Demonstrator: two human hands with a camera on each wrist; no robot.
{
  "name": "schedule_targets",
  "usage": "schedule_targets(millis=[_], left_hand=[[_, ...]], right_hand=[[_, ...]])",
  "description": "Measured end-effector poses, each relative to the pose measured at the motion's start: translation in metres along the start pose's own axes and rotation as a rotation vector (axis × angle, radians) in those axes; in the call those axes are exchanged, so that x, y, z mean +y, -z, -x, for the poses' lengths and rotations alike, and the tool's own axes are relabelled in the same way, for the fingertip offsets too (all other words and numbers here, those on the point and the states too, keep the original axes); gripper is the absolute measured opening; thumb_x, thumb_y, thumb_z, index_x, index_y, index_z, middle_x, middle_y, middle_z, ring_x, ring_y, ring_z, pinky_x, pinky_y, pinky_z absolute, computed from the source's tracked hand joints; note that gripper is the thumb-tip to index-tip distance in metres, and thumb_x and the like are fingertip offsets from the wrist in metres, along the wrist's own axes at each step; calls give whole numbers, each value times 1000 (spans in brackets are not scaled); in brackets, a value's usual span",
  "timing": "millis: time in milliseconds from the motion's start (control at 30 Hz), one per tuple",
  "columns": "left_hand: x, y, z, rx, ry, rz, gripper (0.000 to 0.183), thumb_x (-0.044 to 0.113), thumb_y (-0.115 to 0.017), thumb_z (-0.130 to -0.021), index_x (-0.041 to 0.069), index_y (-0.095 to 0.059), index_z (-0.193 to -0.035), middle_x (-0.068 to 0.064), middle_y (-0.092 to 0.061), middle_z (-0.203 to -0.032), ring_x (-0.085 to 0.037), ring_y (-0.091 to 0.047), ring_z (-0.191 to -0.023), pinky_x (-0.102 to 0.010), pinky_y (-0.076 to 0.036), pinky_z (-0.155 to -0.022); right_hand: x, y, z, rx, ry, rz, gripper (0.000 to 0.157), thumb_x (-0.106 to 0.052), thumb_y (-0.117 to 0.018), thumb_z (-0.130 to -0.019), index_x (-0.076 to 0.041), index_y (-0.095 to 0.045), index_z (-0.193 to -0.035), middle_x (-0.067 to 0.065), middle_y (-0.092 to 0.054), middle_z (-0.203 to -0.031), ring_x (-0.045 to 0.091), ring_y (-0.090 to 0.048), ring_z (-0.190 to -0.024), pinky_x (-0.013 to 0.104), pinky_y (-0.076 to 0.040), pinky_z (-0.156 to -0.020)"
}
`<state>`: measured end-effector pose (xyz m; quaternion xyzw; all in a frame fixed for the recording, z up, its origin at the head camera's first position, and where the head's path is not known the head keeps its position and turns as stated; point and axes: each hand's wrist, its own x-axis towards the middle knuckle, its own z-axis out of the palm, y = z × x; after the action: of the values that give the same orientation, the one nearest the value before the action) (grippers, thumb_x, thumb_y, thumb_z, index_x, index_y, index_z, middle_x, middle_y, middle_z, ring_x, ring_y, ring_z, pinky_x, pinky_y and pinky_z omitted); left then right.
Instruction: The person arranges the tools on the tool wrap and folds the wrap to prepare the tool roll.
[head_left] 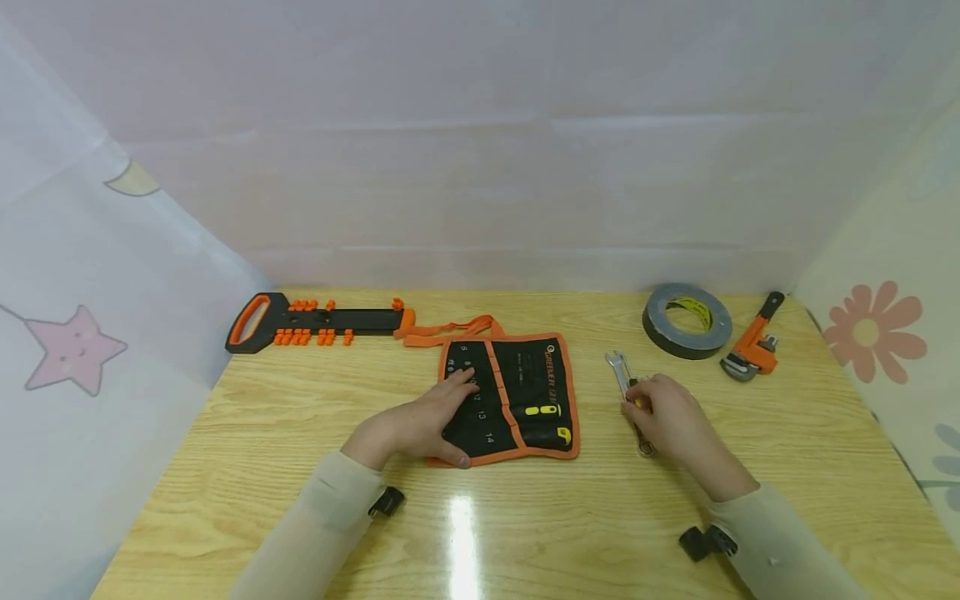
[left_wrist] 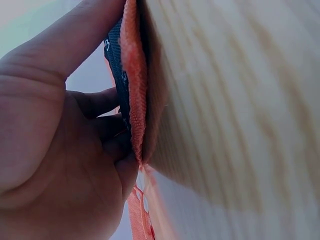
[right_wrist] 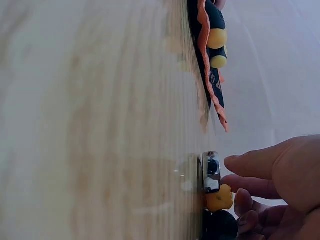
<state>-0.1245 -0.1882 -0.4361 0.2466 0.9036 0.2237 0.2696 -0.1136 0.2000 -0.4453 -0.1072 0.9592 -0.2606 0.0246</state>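
A black tool pouch with orange trim (head_left: 540,367) lies on the wooden table. My left hand (head_left: 423,421) rests on its left part, fingers spread over the numbered pockets, thumb near the front edge. In the right wrist view, two yellow rounded ends (right_wrist: 217,39) show at the pouch. My right hand (head_left: 671,417) is over a silver combination wrench (head_left: 645,448) and a black-and-yellow handle (right_wrist: 219,198), with another black end (right_wrist: 221,226) beside it. Its fingers are bent close around the yellow handle. The thumb appears slightly apart from the wrench; whether the fingers pinch anything is unclear.
A black-and-orange rack with orange clips (head_left: 360,321) lies at the back left. Behind my right hand stand a grey tape roll (head_left: 662,333) and an orange pipe wrench (head_left: 752,342). An orange strap (head_left: 468,325) trails from the pouch. Cloth walls bound the table.
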Motion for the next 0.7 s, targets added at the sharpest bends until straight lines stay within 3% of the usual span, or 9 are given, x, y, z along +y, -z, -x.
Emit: schedule_targets(millis=[333, 700], left_hand=[[1, 0, 1, 7, 4, 7, 113, 39, -92, -88, 7, -24, -172, -9, 0, -184, -33, -2, -171, -57, -23, -135], [1, 0, 1, 11, 0, 8, 113, 38, -93, -87, 6, -25, -172, -10, -1, -184, -34, -2, -171, -58, -22, -135]], right_hand=[[4, -1, -3, -23, -24, 33, 25, -15, -82, -96, 6, -80, -108, 8, -57, -84, 19, -45, -72, 31, -35, -61], [8, -4, -12, -48, -146, -53, 21, -23, -80, -97, -3, -83, -91, 13, -74, -94, 24, -64, -80, 40, -52, -70]])
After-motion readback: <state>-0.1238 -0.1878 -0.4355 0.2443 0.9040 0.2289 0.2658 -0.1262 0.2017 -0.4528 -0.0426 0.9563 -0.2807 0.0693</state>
